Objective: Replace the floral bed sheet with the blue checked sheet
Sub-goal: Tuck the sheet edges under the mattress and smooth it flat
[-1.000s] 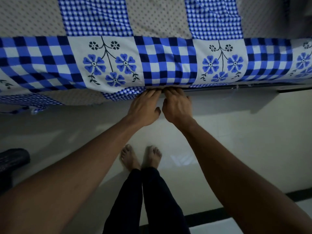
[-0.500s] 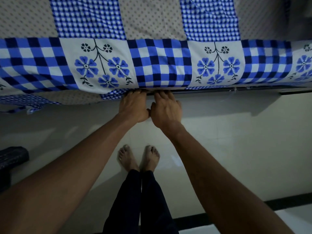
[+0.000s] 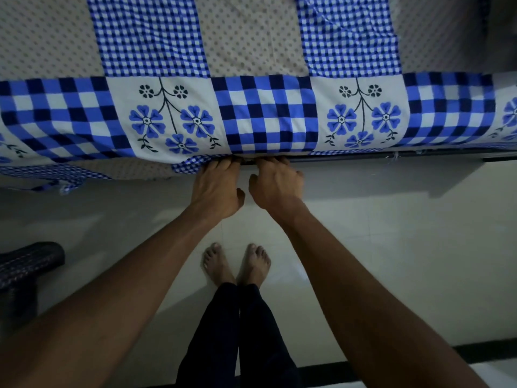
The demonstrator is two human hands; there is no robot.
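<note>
From my feed, the blue checked sheet lies spread over the bed, its patterned border hanging over the near edge. My left hand and right hand sit side by side at that bottom edge, fingertips pushed under the hem by the dark bed frame (whether they pinch cloth, I cannot tell). Bare feet stand on pale floor tiles.

The scene is dimly lit. The sheet above the hands is brightest; the floor below them is shadowed, with faint glare. Straight edges are bowed by wide-angle distortion, and the corners are darkened.
</note>
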